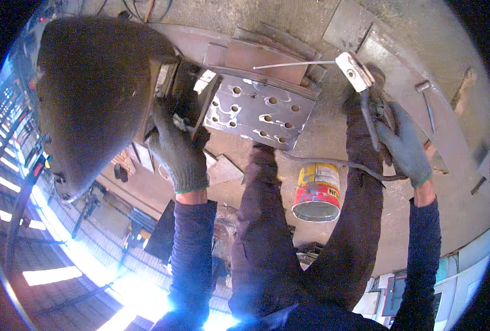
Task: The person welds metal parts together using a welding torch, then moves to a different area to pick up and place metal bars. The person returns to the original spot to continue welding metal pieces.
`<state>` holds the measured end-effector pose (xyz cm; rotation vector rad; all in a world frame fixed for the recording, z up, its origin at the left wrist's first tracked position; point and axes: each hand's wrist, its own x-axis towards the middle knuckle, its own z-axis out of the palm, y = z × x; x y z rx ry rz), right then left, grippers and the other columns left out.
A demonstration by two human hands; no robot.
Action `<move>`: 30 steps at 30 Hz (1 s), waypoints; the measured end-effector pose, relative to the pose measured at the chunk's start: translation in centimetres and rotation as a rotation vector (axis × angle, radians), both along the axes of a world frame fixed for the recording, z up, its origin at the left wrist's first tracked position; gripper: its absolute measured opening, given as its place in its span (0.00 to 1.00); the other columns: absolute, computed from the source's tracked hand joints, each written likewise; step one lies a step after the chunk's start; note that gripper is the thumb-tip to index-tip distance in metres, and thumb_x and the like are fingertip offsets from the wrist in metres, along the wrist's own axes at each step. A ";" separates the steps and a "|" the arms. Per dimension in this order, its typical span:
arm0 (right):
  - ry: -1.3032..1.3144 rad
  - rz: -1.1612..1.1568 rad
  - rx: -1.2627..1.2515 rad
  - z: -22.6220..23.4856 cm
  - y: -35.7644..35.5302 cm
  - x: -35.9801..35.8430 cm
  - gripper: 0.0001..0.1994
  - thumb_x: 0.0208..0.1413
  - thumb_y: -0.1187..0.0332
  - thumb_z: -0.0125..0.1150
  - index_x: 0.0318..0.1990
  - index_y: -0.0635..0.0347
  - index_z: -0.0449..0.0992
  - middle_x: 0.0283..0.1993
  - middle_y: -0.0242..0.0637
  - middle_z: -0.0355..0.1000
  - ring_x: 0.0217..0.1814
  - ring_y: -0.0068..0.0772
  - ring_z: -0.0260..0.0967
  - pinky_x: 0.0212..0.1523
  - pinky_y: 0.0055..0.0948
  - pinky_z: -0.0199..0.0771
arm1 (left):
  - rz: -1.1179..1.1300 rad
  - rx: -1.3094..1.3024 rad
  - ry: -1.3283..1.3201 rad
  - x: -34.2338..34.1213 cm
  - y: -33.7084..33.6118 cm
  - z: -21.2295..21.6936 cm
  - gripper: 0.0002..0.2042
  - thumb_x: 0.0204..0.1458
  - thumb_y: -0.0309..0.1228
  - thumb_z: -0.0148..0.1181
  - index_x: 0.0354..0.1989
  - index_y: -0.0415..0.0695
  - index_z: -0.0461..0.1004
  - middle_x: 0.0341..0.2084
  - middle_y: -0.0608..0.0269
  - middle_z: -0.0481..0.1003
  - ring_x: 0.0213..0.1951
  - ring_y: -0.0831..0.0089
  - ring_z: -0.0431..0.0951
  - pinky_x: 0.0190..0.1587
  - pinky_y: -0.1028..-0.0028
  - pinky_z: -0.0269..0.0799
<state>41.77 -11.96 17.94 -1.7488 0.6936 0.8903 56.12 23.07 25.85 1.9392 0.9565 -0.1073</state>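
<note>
My left hand (177, 151), in a grey work glove, is closed on the inner side of a large dark welding shield (96, 99). The shield is raised at the left, and its window frame faces my hand. My right hand (404, 144), gloved too, grips an electrode holder (354, 71) with a pale jaw head. Out of the head a thin welding rod (294, 64) points left, its tip beyond a steel plate (250, 107). Several round holes and whitish smears mark this plate, which lies before my left foot. Rod and plate look apart, though depth is hard to judge.
Flat steel pieces (267, 60) are stacked behind the plate. A red and yellow can (318, 193) stands between my legs, near the holder's cable (328, 161). At the right a hammer (428, 107) lies on the floor plates. Strong light glares at lower left.
</note>
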 end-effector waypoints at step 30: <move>0.072 0.058 0.203 -8.2 -4.9 -0.7 0.27 0.60 0.58 0.62 0.60 0.71 0.69 0.50 0.53 0.78 0.54 0.46 0.77 0.56 0.41 0.76 | -0.214 0.160 0.074 0.0 -8.9 -9.9 0.22 0.50 0.37 0.68 0.53 0.42 0.75 0.36 0.54 0.81 0.30 0.68 0.82 0.23 0.74 0.79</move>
